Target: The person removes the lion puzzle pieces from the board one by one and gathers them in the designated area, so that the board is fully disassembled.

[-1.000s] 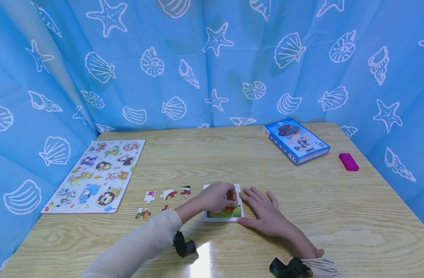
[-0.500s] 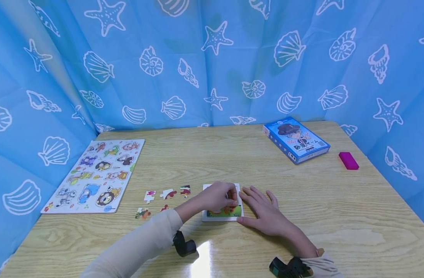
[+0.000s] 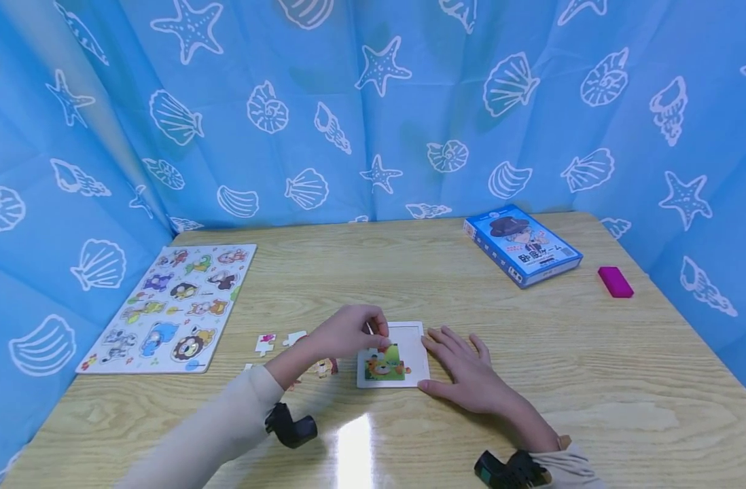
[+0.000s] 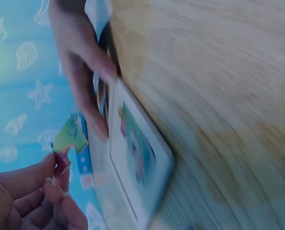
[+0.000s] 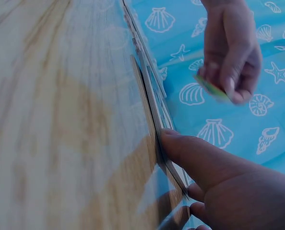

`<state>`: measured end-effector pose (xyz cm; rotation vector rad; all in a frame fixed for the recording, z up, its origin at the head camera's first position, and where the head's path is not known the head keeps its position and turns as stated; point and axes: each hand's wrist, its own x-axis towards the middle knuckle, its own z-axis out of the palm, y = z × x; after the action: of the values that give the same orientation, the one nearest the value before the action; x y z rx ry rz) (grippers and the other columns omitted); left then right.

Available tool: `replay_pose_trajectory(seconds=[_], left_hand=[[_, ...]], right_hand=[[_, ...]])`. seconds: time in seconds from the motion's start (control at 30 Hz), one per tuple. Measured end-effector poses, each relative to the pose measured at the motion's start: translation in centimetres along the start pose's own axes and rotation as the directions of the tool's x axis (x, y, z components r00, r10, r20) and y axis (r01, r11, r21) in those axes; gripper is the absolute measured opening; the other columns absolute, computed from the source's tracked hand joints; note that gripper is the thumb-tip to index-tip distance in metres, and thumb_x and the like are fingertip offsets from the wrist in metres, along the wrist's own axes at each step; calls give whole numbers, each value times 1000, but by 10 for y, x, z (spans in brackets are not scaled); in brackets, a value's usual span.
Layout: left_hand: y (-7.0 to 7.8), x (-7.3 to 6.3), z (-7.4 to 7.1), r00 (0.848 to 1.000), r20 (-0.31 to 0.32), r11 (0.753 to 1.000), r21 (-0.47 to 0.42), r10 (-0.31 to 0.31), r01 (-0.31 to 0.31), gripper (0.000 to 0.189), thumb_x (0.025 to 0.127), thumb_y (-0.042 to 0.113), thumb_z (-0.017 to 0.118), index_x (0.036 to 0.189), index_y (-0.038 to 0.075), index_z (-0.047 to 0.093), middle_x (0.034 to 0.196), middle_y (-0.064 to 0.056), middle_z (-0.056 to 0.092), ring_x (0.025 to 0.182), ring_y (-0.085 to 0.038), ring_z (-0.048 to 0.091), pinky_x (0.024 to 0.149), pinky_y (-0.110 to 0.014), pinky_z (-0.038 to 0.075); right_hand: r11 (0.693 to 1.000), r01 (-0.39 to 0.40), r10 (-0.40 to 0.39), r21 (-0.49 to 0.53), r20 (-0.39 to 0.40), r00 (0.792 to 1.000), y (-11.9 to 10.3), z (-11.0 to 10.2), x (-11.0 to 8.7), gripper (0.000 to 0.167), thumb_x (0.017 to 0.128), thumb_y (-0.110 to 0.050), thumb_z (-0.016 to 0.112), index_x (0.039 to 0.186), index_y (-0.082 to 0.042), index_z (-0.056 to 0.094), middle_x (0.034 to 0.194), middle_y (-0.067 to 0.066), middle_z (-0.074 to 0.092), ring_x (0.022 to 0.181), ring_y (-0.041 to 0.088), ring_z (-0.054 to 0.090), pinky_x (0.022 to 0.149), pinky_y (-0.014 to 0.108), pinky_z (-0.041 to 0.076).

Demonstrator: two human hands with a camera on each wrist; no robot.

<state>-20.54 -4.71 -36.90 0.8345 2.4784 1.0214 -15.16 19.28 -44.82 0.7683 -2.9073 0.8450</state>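
My left hand (image 3: pixel 351 329) pinches a green jigsaw piece (image 4: pixel 69 136) with a reddish tab between thumb and fingers, over the left part of a white puzzle tray (image 3: pixel 416 343). The left wrist view shows that piece raised above the tray. Joined pieces with an orange animal face (image 3: pixel 382 370) lie in the tray's lower left corner; the tray's right part shows bare white. My right hand (image 3: pixel 461 373) lies at the tray's right edge, fingers spread, and its thumb (image 5: pixel 190 153) touches the edge in the right wrist view.
Loose jigsaw pieces lie left of the tray, including a white and pink one (image 3: pixel 265 343) and one beside my sleeve (image 3: pixel 326 367). An animal puzzle board (image 3: pixel 177 309) is at the left. A blue game box (image 3: pixel 522 244) and a magenta block (image 3: pixel 615 282) sit at the right.
My left hand has moved left and up from the tray's right part, lifting the green jigsaw piece out and baring that side. My right hand has stayed at the tray's edge.
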Motion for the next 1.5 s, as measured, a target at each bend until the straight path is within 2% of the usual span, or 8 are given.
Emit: replay_pose_trajectory(seconds=[0.1,0.23,0.4,0.57,1.07,1.2,1.37,1.5], left_hand=[[-10,-14,-10,999,-17,999,-27,-27,27,8,89,10,67,86,7,60,77,4,63,72,-16,61,63,-29,45],[-23,-34,-17,999,2,998,-42,-54,55,9,89,8,66,83,6,60,74,2,63,70,-19,61,61,-29,45],[-36,-54,-17,998,47,999,19,-51,50,11,87,6,68,79,8,61,70,5,62,64,-11,56,57,-26,43],[-45,-66,-12,997,52,998,34,-62,60,13,85,5,70,77,7,60,70,7,61,66,-7,54,63,-25,43],[-56,-77,-1,997,31,998,6,-69,69,12,85,4,69,77,7,60,69,6,59,61,-7,51,57,-23,40],[-56,-79,-1,998,-11,998,21,-60,60,12,83,5,71,78,7,60,69,7,57,62,-6,51,57,-24,41],[-48,-73,-5,996,-84,995,82,-42,49,14,81,6,74,80,9,61,68,7,52,62,-7,48,56,-25,41],[-38,-63,-5,995,-94,994,106,-24,34,12,83,8,72,80,11,61,68,7,52,59,-8,46,53,-24,38]], right_hand=[[1000,1,-1,-8,-5,1000,0,-1,0,71,87,-48,61,140,-4,45,146,14,37,137,36,21,102,63,2],[1000,0,0,-11,-12,1000,1,-3,-1,71,87,-47,62,139,-3,45,146,15,37,137,37,22,102,63,3],[1000,1,-1,-11,-24,1000,1,-5,-3,70,87,-46,63,138,-3,46,144,16,39,136,38,24,101,63,4],[1000,-8,8,-7,-27,1000,4,-5,-4,70,87,-47,63,139,-4,46,144,15,39,136,37,23,101,63,4],[1000,-1,1,9,-14,1000,3,1,-2,70,87,-49,62,139,-4,46,145,14,39,137,37,22,101,63,3],[1000,3,-3,8,-13,1000,2,1,-1,70,87,-50,61,139,-4,46,145,14,38,137,37,23,101,63,3],[1000,4,-4,3,-13,1000,2,1,-1,70,87,-50,61,139,-4,46,145,14,38,137,37,22,101,63,3],[1000,-1,1,8,-8,1000,2,1,-1,71,87,-50,60,139,-4,46,145,15,38,137,37,22,101,63,2]])
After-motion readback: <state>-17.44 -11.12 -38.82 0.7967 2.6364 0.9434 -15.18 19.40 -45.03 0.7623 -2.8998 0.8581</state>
